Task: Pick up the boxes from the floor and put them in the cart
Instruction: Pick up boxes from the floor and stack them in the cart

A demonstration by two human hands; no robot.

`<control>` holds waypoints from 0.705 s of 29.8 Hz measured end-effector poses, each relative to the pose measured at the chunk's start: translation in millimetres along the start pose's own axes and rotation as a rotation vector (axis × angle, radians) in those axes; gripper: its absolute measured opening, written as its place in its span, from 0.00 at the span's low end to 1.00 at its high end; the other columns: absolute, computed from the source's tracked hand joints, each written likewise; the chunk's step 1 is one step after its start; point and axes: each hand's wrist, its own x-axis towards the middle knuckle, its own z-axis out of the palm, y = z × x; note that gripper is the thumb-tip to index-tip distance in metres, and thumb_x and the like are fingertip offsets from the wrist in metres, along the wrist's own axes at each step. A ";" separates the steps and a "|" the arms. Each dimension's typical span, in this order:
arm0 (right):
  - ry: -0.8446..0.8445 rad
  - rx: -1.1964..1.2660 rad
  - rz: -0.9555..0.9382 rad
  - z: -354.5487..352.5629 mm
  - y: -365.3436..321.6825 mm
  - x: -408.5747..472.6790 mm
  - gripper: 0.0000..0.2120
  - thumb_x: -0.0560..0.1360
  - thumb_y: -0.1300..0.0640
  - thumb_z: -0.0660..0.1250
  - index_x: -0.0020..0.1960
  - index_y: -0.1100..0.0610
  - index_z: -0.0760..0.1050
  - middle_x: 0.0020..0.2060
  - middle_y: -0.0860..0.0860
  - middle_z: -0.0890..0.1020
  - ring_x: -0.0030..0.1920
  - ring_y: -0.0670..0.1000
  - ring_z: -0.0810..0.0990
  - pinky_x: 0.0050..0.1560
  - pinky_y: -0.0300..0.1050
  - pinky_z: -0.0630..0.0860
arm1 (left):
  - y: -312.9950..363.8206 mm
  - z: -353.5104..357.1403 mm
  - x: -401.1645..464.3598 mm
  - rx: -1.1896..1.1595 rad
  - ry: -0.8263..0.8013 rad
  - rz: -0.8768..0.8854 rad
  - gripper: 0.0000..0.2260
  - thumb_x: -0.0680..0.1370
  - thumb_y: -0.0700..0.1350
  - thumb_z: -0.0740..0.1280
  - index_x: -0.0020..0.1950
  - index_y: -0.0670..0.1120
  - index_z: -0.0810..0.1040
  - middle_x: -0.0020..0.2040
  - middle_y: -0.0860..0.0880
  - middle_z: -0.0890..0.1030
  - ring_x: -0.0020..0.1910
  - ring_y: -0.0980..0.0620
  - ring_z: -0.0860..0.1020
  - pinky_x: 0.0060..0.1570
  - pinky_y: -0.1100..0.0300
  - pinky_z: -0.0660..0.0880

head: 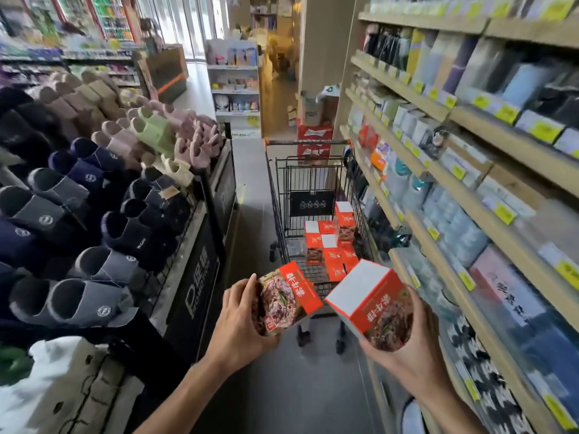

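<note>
Low in the frame, two boxes are held over the aisle floor. The left hand (241, 321) is curled round a red box (286, 297) printed with a food picture, gripped along its left edge, so the box is tilted with its far corner unsupported. The right hand (404, 349) is cupped under a second box (371, 303), white top uppermost, fingers wrapped round its lower end. The two boxes nearly touch at their inner corners; a knock between them could be expected to loosen the left one, which is judged the more likely to be dropped.

Just beyond, at centre frame, the wire cart (275, 195) is seen, its near rim hidden behind the boxes. A clipped rim could tip a box outside. A loose heap of matching red boxes (332, 245) lies in its basket, some leaning; fresh boxes dropped in could topple them.
</note>
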 end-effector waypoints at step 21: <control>0.020 0.058 0.073 59.4 108.7 307.8 0.59 0.53 0.35 0.79 0.78 0.45 0.57 0.67 0.47 0.68 0.70 0.53 0.67 0.67 0.55 0.70 | -19.3 102.8 321.6 0.107 -0.096 0.005 0.56 0.61 0.62 0.79 0.81 0.48 0.54 0.72 0.50 0.60 0.71 0.52 0.59 0.72 0.47 0.68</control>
